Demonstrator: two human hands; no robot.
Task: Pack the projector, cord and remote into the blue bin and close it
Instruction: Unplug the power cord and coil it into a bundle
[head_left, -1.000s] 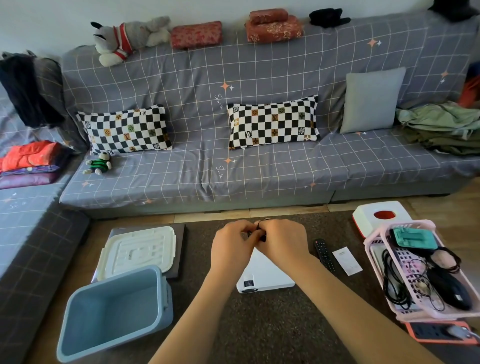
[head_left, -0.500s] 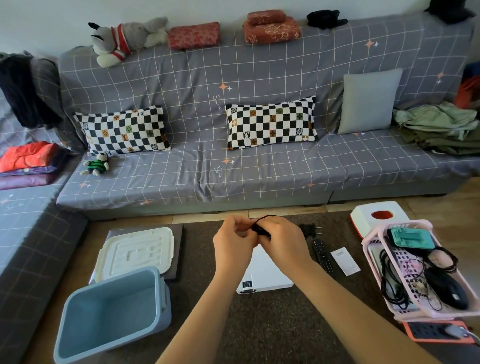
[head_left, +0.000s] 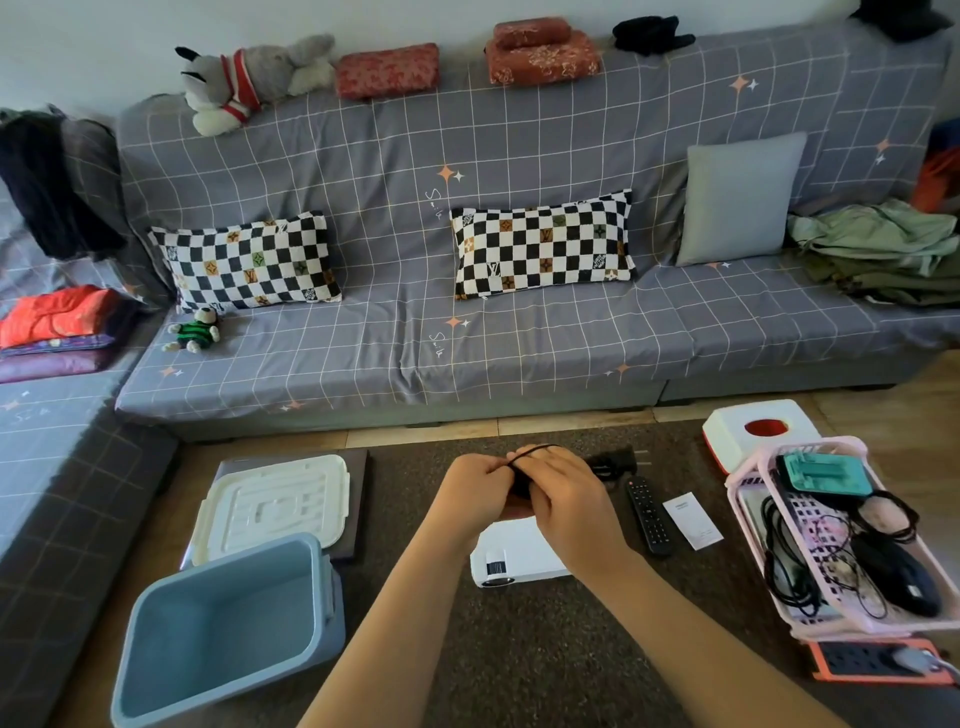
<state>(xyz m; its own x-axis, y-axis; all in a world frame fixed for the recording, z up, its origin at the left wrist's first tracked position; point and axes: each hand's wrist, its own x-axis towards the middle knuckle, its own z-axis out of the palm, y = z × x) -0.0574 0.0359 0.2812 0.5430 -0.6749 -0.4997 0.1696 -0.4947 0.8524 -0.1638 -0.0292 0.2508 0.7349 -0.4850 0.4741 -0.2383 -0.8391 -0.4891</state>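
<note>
Both hands meet above the white projector (head_left: 511, 556), which lies on the dark table. My left hand (head_left: 470, 493) and my right hand (head_left: 569, 499) are both closed on the bundled black cord (head_left: 613, 462); its plug sticks out to the right of my right hand, and a loop shows above the fingers. The black remote (head_left: 649, 514) lies flat just right of my right hand. The open blue bin (head_left: 156, 618) stands at the lower left, with nothing visible inside. Its white lid (head_left: 272, 506) rests flat behind it.
A pink basket (head_left: 748, 525) of cables, a mouse and a teal item sits at the right. A white and red tissue box (head_left: 727, 431) stands behind it, an orange power strip (head_left: 872, 660) in front. A white card (head_left: 693, 519) lies beside the remote. A grey sofa runs behind the table.
The plug end of the cord has come out to the right of my right hand. Both hands stay together over the projector, working the cord bundle.
</note>
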